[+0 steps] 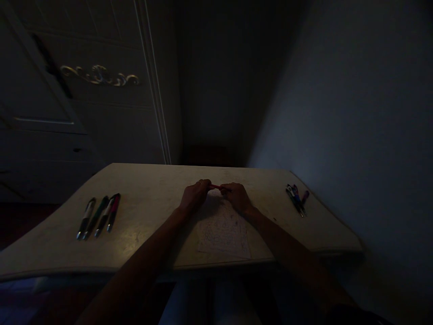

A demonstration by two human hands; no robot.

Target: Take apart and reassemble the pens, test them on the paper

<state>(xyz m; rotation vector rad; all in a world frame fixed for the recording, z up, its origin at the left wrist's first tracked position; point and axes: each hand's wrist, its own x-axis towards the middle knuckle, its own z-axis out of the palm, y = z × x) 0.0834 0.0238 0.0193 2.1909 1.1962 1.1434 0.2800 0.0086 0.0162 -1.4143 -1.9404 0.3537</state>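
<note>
Red pen (215,186), long axis crosswise, dark end rightward; fingers of left hand (196,194) and right hand (237,194) clamped on it.

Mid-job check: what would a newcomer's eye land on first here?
Probably the left hand and right hand at mid-table, both gripping a reddish pen near the far end of a scribbled paper. Next, perhaps, the four pens on the left of the pale table and the pen cluster on its right.
</note>
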